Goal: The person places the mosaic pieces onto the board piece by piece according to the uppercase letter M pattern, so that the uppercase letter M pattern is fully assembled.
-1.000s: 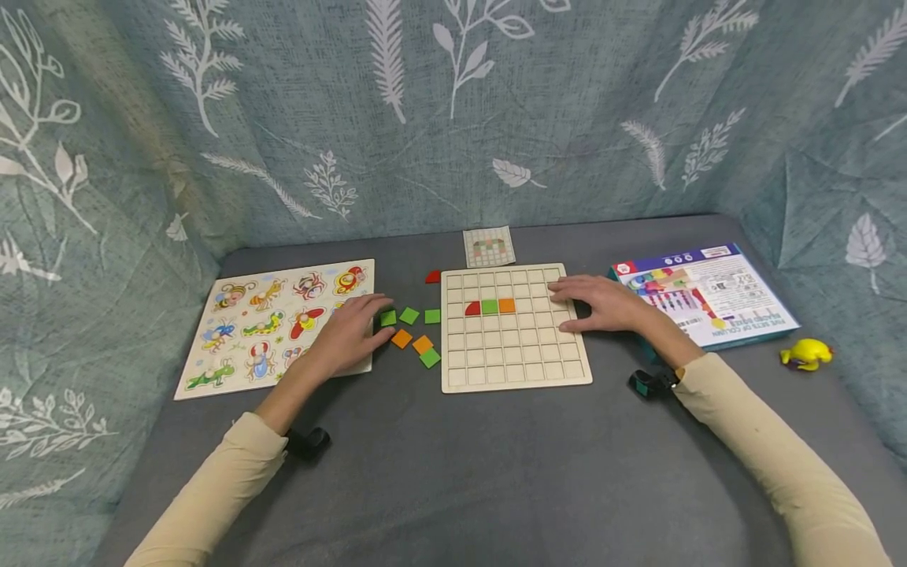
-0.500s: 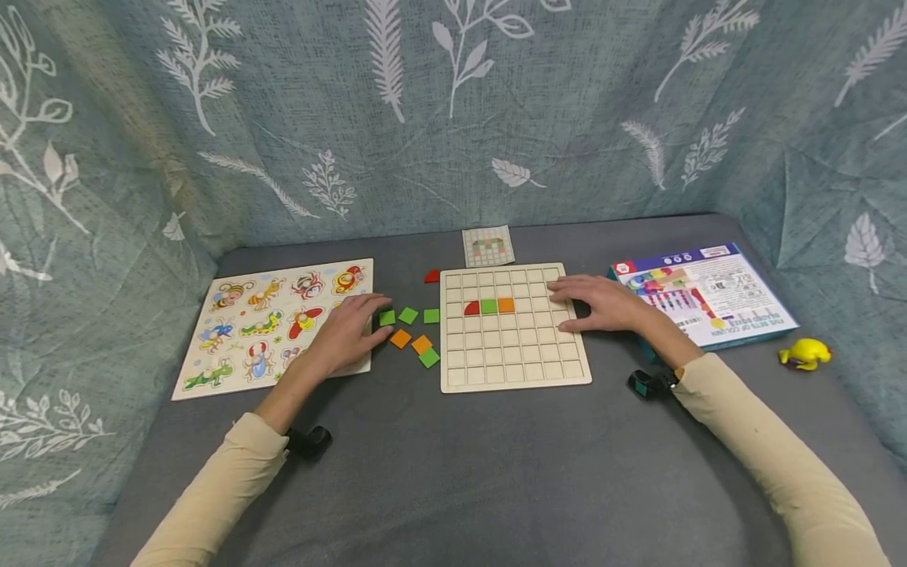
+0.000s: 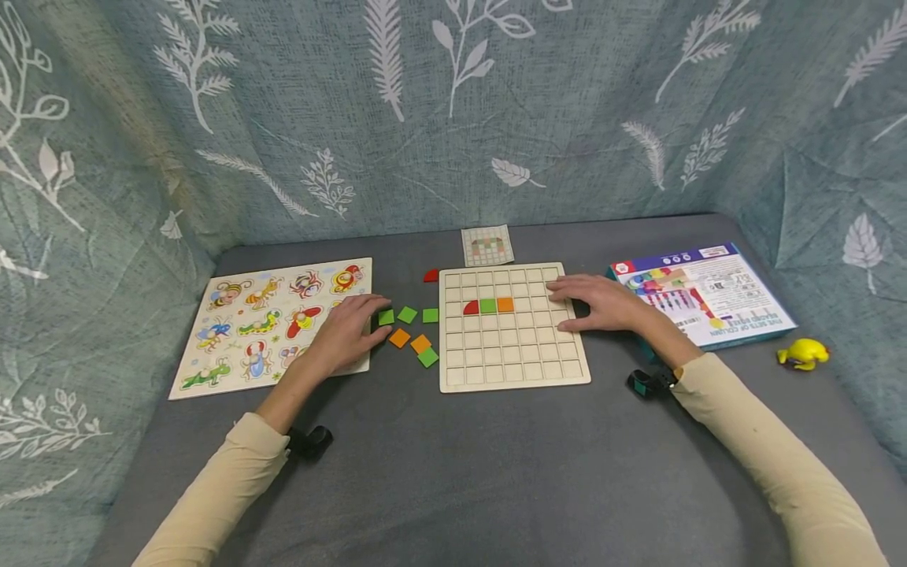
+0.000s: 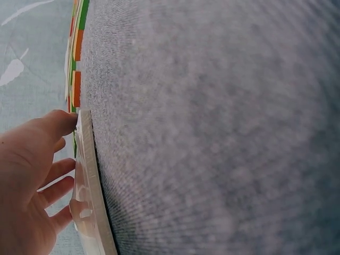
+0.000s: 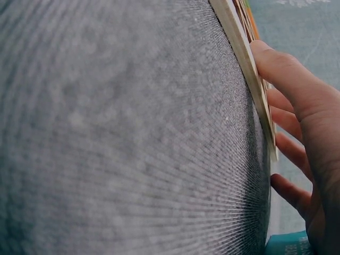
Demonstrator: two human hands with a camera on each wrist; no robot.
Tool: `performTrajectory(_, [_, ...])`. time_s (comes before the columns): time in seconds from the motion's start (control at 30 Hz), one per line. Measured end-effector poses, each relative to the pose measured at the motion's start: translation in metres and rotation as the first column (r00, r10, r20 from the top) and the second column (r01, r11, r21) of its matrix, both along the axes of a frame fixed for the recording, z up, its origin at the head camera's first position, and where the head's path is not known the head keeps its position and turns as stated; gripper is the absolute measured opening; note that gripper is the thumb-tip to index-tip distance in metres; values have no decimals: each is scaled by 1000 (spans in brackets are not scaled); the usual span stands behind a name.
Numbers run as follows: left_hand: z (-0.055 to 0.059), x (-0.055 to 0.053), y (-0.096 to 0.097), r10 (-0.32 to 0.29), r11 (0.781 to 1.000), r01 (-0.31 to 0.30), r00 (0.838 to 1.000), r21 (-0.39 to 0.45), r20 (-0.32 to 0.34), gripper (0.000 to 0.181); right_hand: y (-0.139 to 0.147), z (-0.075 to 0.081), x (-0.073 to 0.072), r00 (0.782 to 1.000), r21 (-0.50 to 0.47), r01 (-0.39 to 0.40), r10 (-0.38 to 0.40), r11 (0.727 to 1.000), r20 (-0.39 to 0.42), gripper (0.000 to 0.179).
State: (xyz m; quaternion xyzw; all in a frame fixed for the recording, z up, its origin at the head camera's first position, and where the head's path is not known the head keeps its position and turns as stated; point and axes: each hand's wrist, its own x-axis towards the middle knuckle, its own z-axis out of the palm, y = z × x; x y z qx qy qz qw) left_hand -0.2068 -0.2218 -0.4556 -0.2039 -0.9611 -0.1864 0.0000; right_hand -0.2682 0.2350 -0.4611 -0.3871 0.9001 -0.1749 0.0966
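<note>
My left hand [image 3: 347,332] rests over the right edge of the insect puzzle board [image 3: 234,366], fingers spread and relaxed, holding nothing. Just off its fingertips lie loose green square tiles [image 3: 407,315] and orange square tiles [image 3: 400,338]. My right hand [image 3: 601,302] lies on the right edge of a wooden grid board [image 3: 513,354], its fingertips touching the border. In one row of that grid sit a red quarter-round tile [image 3: 472,308], a green tile [image 3: 488,305] and an orange tile [image 3: 505,304]. Another red rounded tile [image 3: 431,276] lies beyond the grid's left corner.
A small pattern card [image 3: 487,246] lies behind the grid board. To the right is a flat printed box [image 3: 701,295], partly behind the right hand, with a yellow toy [image 3: 804,354] beside it. A leaf-print curtain [image 3: 425,157] hangs at the table's back edge.
</note>
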Motion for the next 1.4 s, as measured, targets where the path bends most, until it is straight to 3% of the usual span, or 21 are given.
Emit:
performTrajectory(0.63, [2, -3, 4, -18, 1000, 18, 1000, 13, 16, 45, 0, -2, -3, 1000, -8, -6, 6, 1000, -10, 55])
performTrajectory(1.1, [8, -2, 7, -20, 1000, 20, 996, 1, 85, 41, 1, -2, 0, 1000, -7, -5, 5, 1000, -16, 56])
performTrajectory(1.4, [10, -2, 8, -23, 1000, 24, 997, -9, 73, 39, 0, 0, 1, 1000, -6, -2, 2, 1000, -6, 55])
